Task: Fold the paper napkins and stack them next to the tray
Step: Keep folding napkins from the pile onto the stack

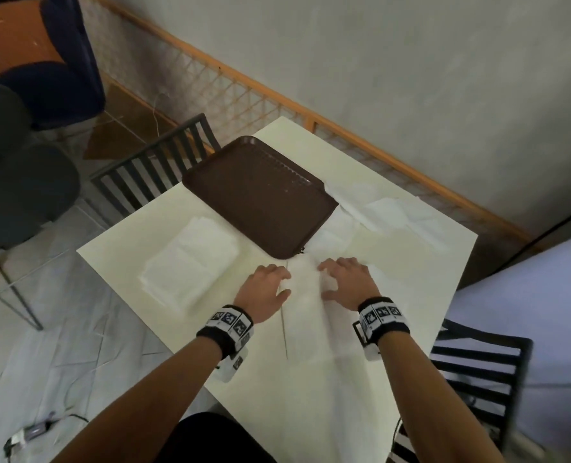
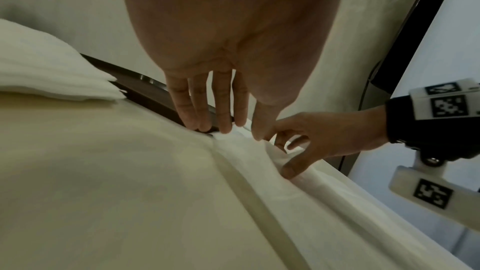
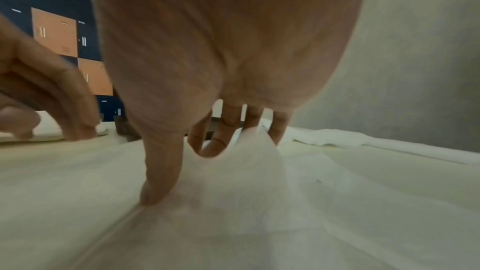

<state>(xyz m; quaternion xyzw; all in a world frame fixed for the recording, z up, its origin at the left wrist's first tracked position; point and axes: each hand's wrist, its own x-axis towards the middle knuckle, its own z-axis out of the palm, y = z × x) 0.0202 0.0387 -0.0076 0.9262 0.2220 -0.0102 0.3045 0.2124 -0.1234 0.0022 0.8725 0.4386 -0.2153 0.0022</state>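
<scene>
A white paper napkin (image 1: 305,309) lies spread on the cream table (image 1: 344,402), just in front of the brown tray (image 1: 260,195). My left hand (image 1: 282,284) rests on the napkin's left edge with straight fingers (image 2: 226,114), the tips pressing down near the tray's corner. On the napkin's right side my right hand (image 1: 327,279) plants its thumb (image 3: 153,188) and pinches up a raised fold (image 3: 246,151) with curled fingers. A stack of folded napkins (image 1: 190,262) sits left of the tray.
Several unfolded napkins (image 1: 387,212) lie crumpled on the table to the right of the tray. Dark slatted chairs stand at the table's far left corner (image 1: 157,168) and near right side (image 1: 477,372). A railing runs behind the table.
</scene>
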